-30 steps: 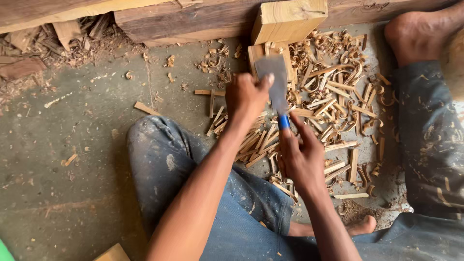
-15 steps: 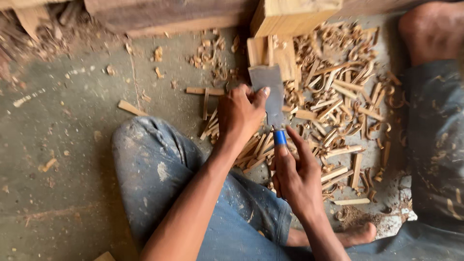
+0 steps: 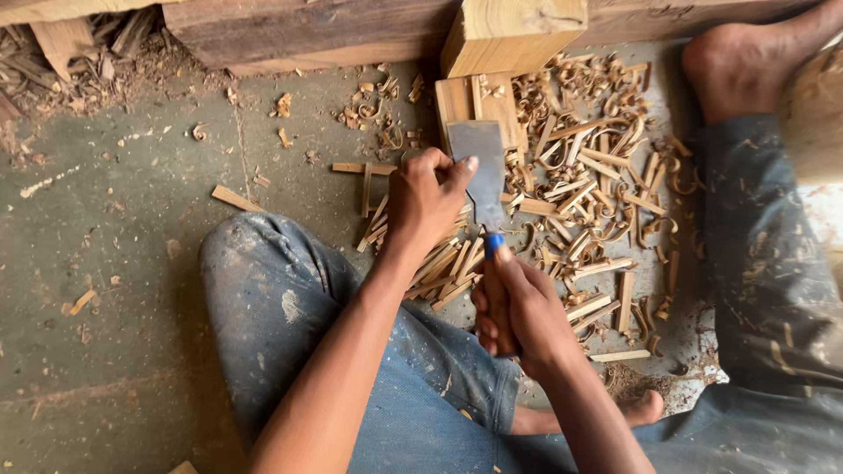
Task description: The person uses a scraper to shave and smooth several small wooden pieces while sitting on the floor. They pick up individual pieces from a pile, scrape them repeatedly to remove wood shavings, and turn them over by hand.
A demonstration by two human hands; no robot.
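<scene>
A wide flat metal chisel [image 3: 479, 167] with a blue collar and wooden handle points away from me at a small flat wooden piece [image 3: 479, 104] on the floor. My right hand [image 3: 518, 307] grips the handle. My left hand [image 3: 426, 197] rests on the left side of the blade, thumb pressed on the steel. The blade's edge lies on the near end of the wooden piece, which butts against a pale wood block [image 3: 514, 31].
Wood shavings and split strips [image 3: 597, 202] are scattered over the concrete floor [image 3: 105, 228]. Heavy timber beams [image 3: 307, 31] run along the top. My knee in dusty jeans [image 3: 272, 281] is bent left; my bare foot [image 3: 742, 66] lies at top right.
Both hands and the chisel have drawn back slightly toward me, then steadied on the wooden piece. The camera view has shifted a little.
</scene>
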